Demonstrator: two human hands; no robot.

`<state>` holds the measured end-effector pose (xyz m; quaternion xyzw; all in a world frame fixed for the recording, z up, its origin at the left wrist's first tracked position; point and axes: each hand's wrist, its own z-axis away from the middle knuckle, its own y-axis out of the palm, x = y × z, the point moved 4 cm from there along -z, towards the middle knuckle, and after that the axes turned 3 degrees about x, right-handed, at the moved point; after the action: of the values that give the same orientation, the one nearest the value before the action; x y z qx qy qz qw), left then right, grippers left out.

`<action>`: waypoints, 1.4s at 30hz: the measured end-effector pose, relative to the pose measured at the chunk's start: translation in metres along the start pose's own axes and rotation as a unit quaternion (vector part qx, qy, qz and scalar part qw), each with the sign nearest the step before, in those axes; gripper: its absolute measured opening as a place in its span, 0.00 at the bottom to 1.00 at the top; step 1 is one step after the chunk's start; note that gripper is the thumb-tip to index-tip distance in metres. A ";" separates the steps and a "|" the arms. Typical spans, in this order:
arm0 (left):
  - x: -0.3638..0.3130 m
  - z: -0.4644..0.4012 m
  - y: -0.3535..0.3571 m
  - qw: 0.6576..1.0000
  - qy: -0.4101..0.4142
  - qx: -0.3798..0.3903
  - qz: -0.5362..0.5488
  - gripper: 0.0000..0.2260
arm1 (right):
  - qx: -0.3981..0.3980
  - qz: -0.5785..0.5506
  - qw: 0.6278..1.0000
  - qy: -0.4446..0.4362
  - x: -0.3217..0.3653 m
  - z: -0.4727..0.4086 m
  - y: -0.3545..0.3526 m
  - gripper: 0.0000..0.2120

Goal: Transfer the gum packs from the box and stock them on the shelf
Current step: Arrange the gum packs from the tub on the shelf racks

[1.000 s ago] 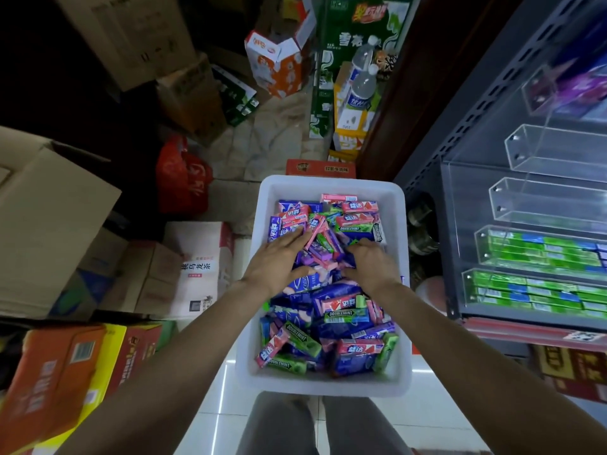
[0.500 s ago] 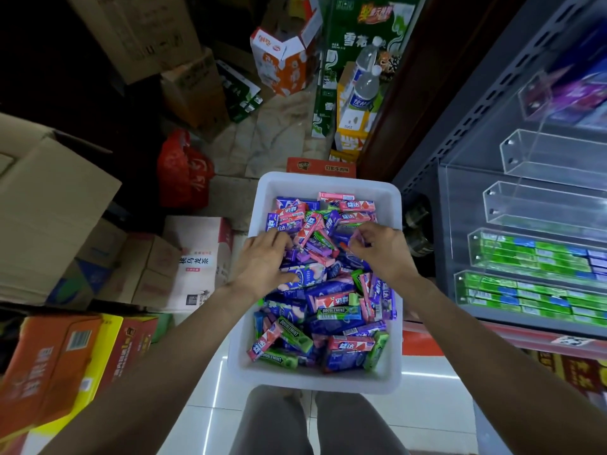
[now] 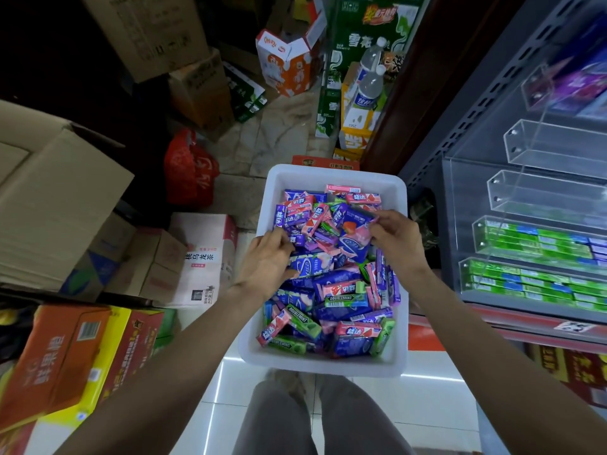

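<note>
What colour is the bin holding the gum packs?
White bin, clearest in the head view, with mostly blue, pink and green gum packs.

Glossy white tiled floor (image 3: 437, 418). Directly on it: white plastic box (image 3: 335, 177) at centre; brown cartons (image 3: 59, 205) at 9 o'clock; orange and yellow cartons (image 3: 65, 362) at 8 o'clock; red bag (image 3: 190, 172) at 11 o'clock; green crate stack (image 3: 361, 37) at 12 o'clock.
</note>
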<state>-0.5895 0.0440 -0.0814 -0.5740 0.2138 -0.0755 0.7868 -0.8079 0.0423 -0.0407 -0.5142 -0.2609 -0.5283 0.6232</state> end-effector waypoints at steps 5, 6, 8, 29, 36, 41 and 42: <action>0.000 -0.001 -0.008 0.991 -0.017 0.002 0.131 0.16 | -0.015 -0.091 0.995 0.030 0.000 0.013 0.001 0.09; -0.002 -0.001 -0.011 0.984 -0.018 0.004 0.176 0.14 | -0.012 -0.121 0.992 0.035 0.003 0.017 0.001 0.12; -0.009 0.001 -0.020 0.963 -0.017 0.006 0.270 0.10 | -0.003 -0.179 0.982 0.052 0.010 0.024 0.001 0.17; -0.234 -0.091 -0.227 0.854 0.073 -0.212 0.469 0.04 | 0.008 -0.249 0.964 -0.088 0.089 0.034 -0.224 0.13; -0.337 -0.153 -0.240 0.831 0.080 -0.262 0.483 0.06 | -0.058 -0.359 0.929 -0.072 0.058 -0.010 -0.368 0.07; -0.385 -0.181 -0.240 0.833 0.065 -0.267 0.480 0.11 | -0.071 -0.359 0.929 -0.052 0.052 -0.044 -0.423 0.10; -0.391 -0.182 -0.241 0.835 0.064 -0.264 0.479 0.10 | -0.056 -0.331 0.940 -0.057 0.054 -0.049 -0.427 0.10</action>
<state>-0.9868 -0.0515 0.1962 -0.5798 0.5240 0.3336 0.5273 -1.1978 0.0138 0.1462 -0.4624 -0.4209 -0.6884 0.3676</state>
